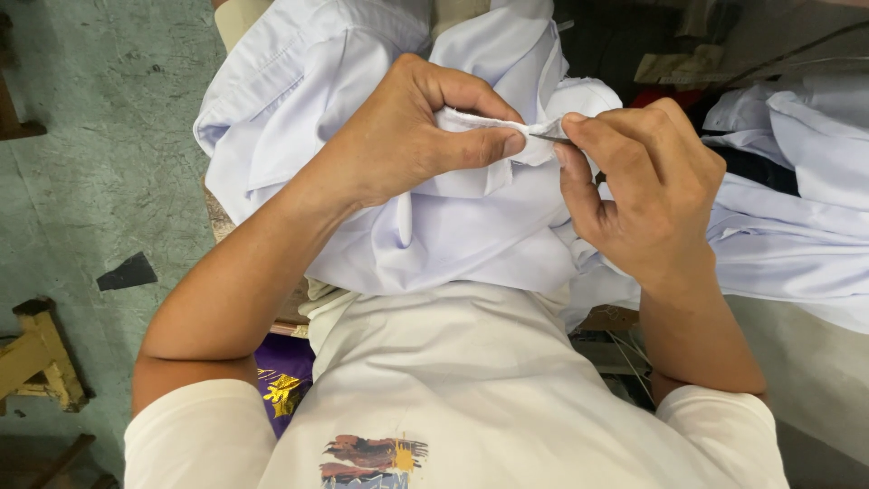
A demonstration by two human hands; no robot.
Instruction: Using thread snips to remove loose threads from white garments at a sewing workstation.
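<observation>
On the lap, both hands (534, 154) pinch a white shirt (453, 235).

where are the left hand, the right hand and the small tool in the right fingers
left hand (398, 136), head view, back of the hand
right hand (647, 195), head view, palm side
tool (549, 136), head view, thin grey tip at the shirt fold
</observation>
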